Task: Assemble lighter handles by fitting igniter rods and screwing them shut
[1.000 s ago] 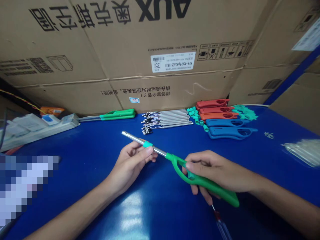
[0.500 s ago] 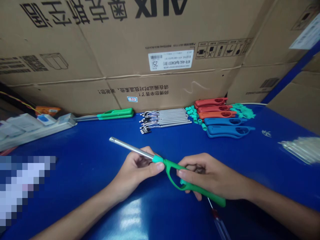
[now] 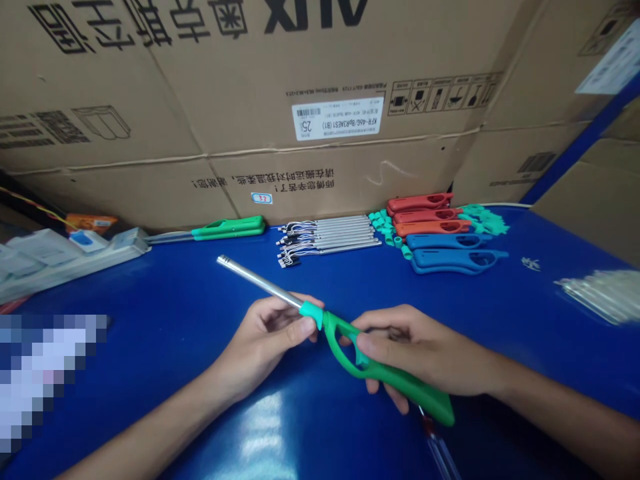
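I see the green lighter (image 3: 387,379) held just above the blue worktop (image 3: 165,300), its long axis running lower right to upper left. My right grip (image 3: 425,357) wraps the handle; my left grip (image 3: 265,337), nearer the metal tube (image 3: 255,280), pinches the teal collar (image 3: 311,311)

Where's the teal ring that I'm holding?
Head view, centre: the teal ring sits where the metal tube meets the green handle, touched by the left hand.

You are facing three red handles (image 3: 420,201) and two blue handles (image 3: 450,241) along the table's (image 3: 150,300) far edge, and holding one green lighter (image 3: 425,400).
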Tool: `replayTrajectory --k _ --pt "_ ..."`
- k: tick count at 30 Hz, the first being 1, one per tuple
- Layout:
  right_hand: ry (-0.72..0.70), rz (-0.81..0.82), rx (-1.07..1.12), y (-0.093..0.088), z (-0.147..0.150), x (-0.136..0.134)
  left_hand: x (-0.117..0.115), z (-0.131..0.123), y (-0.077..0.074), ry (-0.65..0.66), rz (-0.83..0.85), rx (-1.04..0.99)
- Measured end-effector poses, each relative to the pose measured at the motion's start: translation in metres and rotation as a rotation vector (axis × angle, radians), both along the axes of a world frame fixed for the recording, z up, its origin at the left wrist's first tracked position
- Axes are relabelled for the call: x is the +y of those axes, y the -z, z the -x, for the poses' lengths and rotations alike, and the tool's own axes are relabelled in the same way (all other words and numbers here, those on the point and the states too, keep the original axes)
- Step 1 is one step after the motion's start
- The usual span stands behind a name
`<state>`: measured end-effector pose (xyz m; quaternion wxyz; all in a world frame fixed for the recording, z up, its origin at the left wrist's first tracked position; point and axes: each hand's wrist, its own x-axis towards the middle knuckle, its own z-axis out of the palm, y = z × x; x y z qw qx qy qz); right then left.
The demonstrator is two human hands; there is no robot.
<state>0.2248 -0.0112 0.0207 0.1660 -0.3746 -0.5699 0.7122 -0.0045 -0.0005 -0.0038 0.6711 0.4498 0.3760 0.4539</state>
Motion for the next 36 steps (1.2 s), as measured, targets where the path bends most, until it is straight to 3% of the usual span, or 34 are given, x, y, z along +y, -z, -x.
replayTrajectory --k 7,11,19,28,36 --pt "0.118 -0.187 -0.022 -0.0013 -0.0054 -0.0007 0.0063 0.003 0.0033 -0.137 -0.006 0.02" --pt "0.132 -0.177 -0.004 0.0014 -0.005 -0.0006 0.0067 0.0041 0.0046 -0.154 0.011 0.048" --pt "0.036 -0.245 0.066 0.0033 -0.0046 0.0032 0.0082 0.0053 0.0063 -0.132 0.006 0.069" --pt "0.021 -0.148 0.111 0.0077 -0.0023 0.0015 0.0032 0.0042 0.002 -0.096 -0.023 0.05" --pt "0.071 -0.304 0.048 0.0065 0.0004 -0.0063 0.0002 0.0044 0.002 -0.021 -0.022 -0.015"
